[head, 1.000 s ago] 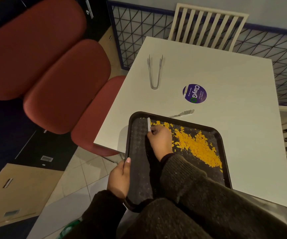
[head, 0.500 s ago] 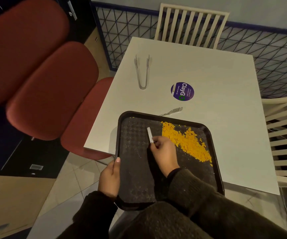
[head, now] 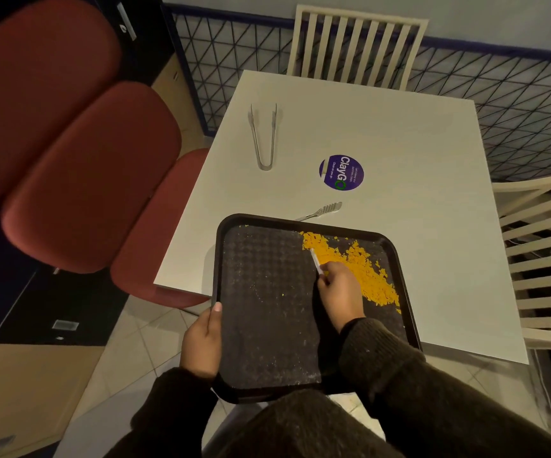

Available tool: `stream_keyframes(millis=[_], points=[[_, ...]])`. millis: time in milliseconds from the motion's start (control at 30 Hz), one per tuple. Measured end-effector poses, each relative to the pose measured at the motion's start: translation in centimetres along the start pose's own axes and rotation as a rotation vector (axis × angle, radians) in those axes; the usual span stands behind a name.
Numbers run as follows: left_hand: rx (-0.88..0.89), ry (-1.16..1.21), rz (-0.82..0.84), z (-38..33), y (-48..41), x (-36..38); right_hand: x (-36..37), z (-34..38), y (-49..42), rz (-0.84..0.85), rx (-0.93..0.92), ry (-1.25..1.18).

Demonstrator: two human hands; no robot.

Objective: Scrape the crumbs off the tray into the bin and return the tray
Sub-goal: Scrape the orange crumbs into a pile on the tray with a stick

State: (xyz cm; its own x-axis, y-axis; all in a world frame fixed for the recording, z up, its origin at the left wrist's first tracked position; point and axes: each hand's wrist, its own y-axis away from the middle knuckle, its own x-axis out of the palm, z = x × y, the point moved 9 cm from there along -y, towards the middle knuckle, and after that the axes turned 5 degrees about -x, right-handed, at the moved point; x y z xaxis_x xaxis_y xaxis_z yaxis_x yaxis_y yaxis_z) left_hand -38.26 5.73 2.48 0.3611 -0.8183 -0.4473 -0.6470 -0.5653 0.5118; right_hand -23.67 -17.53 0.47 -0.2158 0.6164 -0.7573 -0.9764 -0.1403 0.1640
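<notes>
The fingers (head: 325,275) of the right hand (head: 340,294) are curled together and pinch the near end of a thin white scraper (head: 315,260). The scraper slants up and away from the fingertips, and its far tip touches the left edge of the orange crumbs (head: 361,271). The crumbs lie in a loose heap just to the right of these fingers, running from the far rim of the tray down towards its right rim. A few stray specks sit to the left of the fingers, on the dark textured floor of the tray (head: 267,292).

The left hand (head: 203,338) grips the tray's left rim. Its thumb lies over the top of the rim and its other fingers are wrapped under, out of sight. Both wrists are in dark knitted sleeves (head: 399,375).

The tray rests on the near corner of a white table (head: 416,133), with its near end hanging past the table edge, towards the person. Just beyond the tray's far rim lies a small metal utensil (head: 323,210), its near end hidden behind the rim. Farther out are a round purple sticker (head: 341,172) and, to its left, metal tongs (head: 263,137). Red padded seats (head: 88,180) stand well off to the left of the left hand. A white slatted chair (head: 355,47) stands at the far side of the table.
</notes>
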Motion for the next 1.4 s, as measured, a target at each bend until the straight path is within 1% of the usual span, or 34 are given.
stream_keyframes(millis=[67,100,300,367,567,800,933,1000,1067,1167,1233,1333,1400], points=[[-0.004,0.002,-0.002,0.1,-0.1,0.1,-0.5,-0.3,-0.1,-0.028,0.028,-0.018],[-0.006,0.004,-0.006,0.1,-0.1,0.0,-0.4,0.3,0.0,-0.031,0.013,-0.029],[-0.033,0.039,0.000,0.4,-0.4,0.1,2.0,6.0,-0.2,0.032,-0.158,-0.066],[-0.022,0.032,0.000,0.4,-0.4,0.1,2.7,7.1,-1.2,0.037,-0.170,-0.067],[-0.018,0.024,-0.002,0.6,-0.4,0.1,2.4,5.6,-3.5,0.020,-0.054,-0.092],[-0.010,0.021,0.001,0.7,-0.5,0.1,-0.1,0.8,-3.4,-0.040,0.172,-0.079],[-0.011,0.027,0.003,0.6,-0.5,0.1,-1.3,-1.6,-3.1,-0.103,0.248,-0.087],[-0.007,0.025,0.000,0.6,-0.6,0.1,-1.5,-2.0,-2.7,-0.119,0.255,-0.099],[-0.006,0.024,-0.001,0.6,-0.8,0.1,-1.3,-1.2,-1.9,-0.102,0.185,-0.100],[0.009,0.006,-0.006,0.7,-1.1,0.2,0.3,1.0,0.5,0.009,-0.033,-0.039],[0.006,0.001,-0.009,0.9,-1.2,0.2,1.2,1.3,2.1,0.045,-0.127,0.008],[0.000,-0.008,-0.009,1.0,-1.3,0.2,1.1,0.7,3.2,0.020,-0.186,0.061],[0.000,-0.011,-0.007,1.1,-1.3,0.2,0.4,-0.1,3.0,-0.001,-0.175,0.082]])
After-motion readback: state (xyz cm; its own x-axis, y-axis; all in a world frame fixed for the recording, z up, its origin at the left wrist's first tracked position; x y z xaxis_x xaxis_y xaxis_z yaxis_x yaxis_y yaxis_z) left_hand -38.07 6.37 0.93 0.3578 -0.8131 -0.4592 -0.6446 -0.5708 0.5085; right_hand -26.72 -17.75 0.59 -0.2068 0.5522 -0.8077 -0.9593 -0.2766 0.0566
